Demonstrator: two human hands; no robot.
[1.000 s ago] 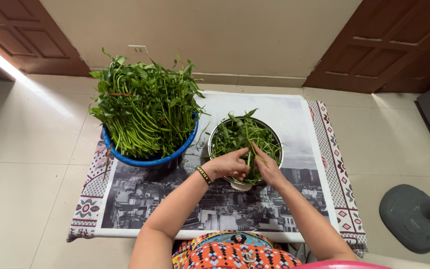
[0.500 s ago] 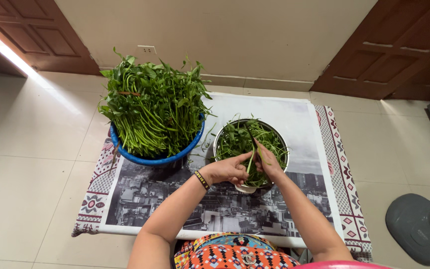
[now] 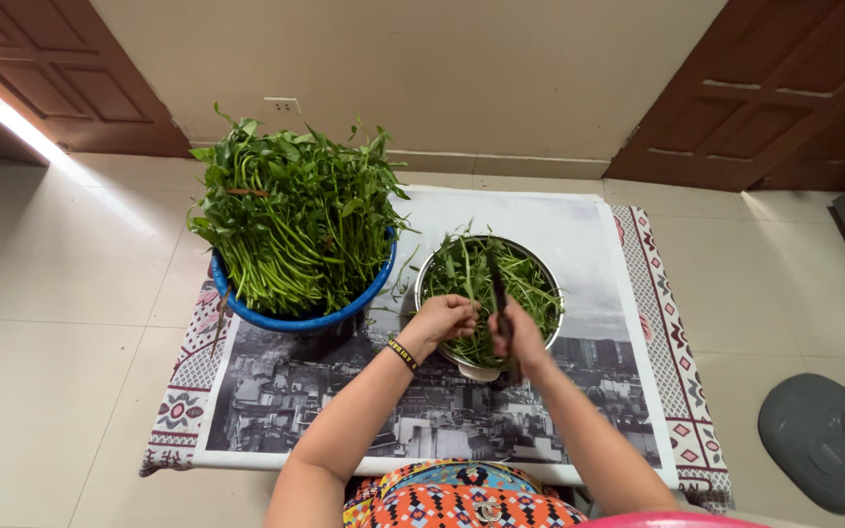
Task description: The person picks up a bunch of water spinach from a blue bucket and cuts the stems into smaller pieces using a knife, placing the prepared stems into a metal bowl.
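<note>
Over the near rim of a steel bowl of cut green stems, both my hands meet. My left hand, a dark beaded bracelet on its wrist, is closed around a green stem that reaches into the bowl. My right hand grips a dark cutting tool; its blade points away from me over the greens, and I cannot tell whether it is a knife or scissors. To the left, touching distance from the bowl, a blue basin is heaped with long leafy greens.
Bowl and basin stand on a low table covered by a cloth with a grey city picture and a patterned border. Tiled floor surrounds it. A grey chair base is at the right; brown doors flank the wall behind.
My hands have stayed over the steel bowl, shifting slightly toward its near rim. The dark tool now stands out more clearly above my right hand. The basin has not moved.
</note>
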